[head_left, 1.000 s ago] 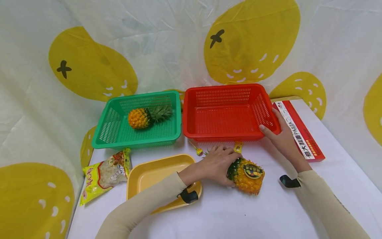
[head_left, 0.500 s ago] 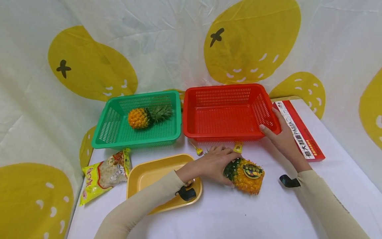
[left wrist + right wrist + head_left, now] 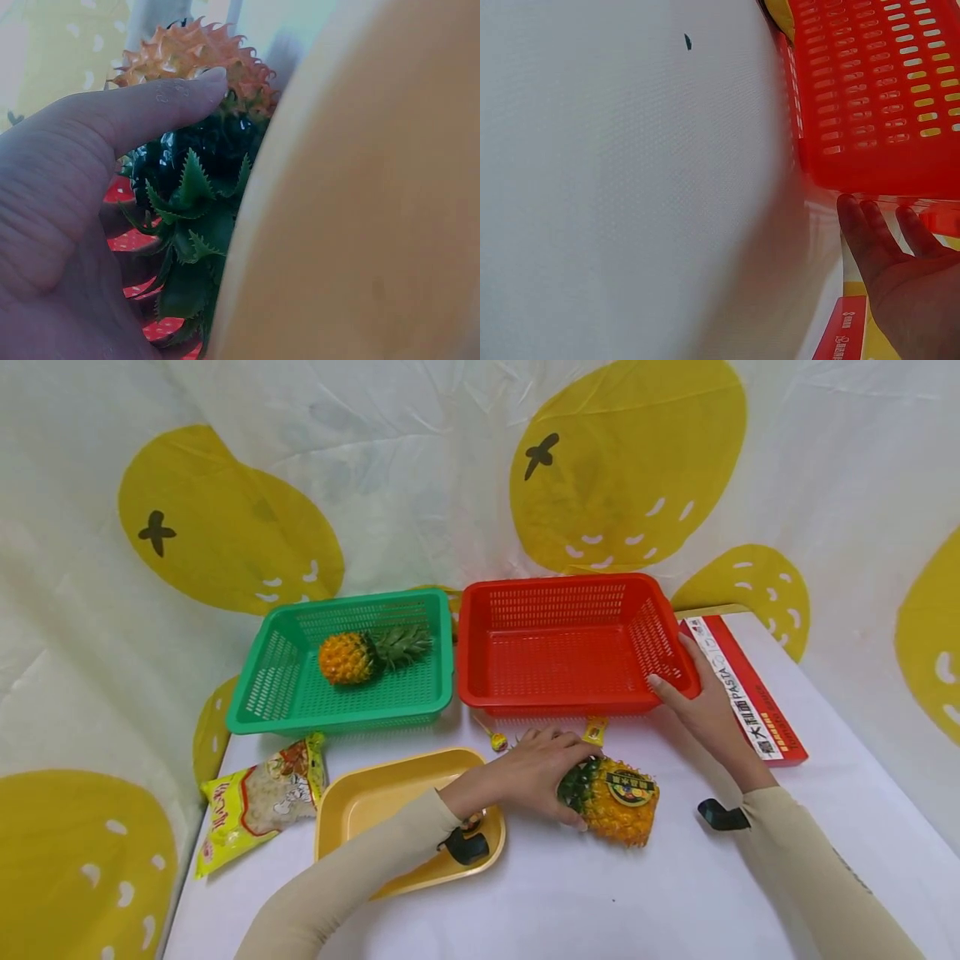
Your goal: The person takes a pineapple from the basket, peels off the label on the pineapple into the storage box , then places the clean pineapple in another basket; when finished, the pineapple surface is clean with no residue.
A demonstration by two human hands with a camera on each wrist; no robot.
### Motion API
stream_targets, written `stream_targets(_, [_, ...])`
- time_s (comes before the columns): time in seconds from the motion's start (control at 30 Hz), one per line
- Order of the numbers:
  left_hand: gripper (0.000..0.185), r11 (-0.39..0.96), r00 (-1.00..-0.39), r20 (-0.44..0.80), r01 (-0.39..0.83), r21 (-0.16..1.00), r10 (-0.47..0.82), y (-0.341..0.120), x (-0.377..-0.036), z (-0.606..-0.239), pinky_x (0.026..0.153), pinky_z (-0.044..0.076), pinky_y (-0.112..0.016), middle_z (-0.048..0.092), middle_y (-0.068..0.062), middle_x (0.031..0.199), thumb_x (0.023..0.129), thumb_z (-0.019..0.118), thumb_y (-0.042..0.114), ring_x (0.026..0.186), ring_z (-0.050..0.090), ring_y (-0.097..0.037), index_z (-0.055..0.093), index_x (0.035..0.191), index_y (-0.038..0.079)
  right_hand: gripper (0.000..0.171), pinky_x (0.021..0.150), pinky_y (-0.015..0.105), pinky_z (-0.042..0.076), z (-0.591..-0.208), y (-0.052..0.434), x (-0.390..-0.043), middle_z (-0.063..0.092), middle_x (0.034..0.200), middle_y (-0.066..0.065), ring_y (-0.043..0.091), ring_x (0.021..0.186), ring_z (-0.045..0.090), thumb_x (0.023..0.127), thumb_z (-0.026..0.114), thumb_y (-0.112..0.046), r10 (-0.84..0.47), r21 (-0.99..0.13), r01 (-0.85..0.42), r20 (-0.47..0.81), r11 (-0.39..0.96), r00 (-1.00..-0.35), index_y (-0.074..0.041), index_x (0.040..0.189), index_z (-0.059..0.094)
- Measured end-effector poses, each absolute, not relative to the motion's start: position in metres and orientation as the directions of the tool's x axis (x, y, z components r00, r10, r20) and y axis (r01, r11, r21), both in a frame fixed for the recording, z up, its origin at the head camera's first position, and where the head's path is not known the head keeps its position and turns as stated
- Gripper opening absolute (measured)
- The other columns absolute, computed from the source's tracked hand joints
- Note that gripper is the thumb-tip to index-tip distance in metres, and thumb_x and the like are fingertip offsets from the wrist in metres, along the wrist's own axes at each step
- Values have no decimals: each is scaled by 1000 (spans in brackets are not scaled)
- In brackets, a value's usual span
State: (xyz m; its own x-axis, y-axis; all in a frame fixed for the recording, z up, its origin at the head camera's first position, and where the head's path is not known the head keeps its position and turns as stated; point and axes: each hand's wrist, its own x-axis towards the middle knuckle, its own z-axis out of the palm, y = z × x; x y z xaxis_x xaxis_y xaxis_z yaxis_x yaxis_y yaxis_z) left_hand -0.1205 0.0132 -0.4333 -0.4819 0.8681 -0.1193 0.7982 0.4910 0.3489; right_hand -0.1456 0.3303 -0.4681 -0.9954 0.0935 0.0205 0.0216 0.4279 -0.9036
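The leafy crown of a pineapple (image 3: 617, 800) lying on the white surface (image 3: 600, 902) is gripped by the curled fingers of the left hand (image 3: 536, 774). The near right corner of the empty red basket (image 3: 562, 647) is touched by the right hand (image 3: 701, 710), fingers straight. Another pineapple (image 3: 352, 656) already lies in the green basket (image 3: 262, 693); the gripped one is not yet lifted.

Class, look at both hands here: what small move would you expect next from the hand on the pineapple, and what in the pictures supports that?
Probably lifting. The left hand already grips the leafy crown of the pineapple, which lies on the table in front of the red basket. The right hand touches that basket's corner. So a short lift off the table seems the likeliest move.
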Motion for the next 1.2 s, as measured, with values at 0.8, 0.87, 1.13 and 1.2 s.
stream_targets(0.8, [100,503,-498,-123,769,394,858,8,-121,-439,109,37,-40,49,3,152,79,85,66,135,40,-19,43,160,25,94,76,18,50,-461,332,-145,30,164,23,47,138,35,101,67,-51,64,-840,58,-28,540,-998,-37,171,6])
stream_targets(0.87, [100,501,-497,-121,771,393,859,8,-121,-439,110,37,-40,49,3,152,80,84,67,135,40,-18,43,161,25,94,76,20,51,-460,332,-144,30,164,24,48,138,35,101,67,-51,66,-828,57,-25,557,-998,-36,171,6])
stream_targets(1.13, [101,500,-499,-106,784,368,860,10,-119,-439,107,38,-39,51,3,148,80,83,69,132,42,-18,43,161,24,91,92,55,56,-451,333,-134,35,162,25,48,135,40,103,65,-49,69,-777,30,17,629,-997,-31,172,7])
stream_targets(1.2, [101,503,-502,-104,787,358,859,10,-119,-440,106,38,-39,51,3,148,79,83,70,131,42,-18,43,161,24,92,91,47,57,-445,333,-129,36,161,23,47,135,42,103,67,-49,66,-765,17,34,644,-997,-29,172,9])
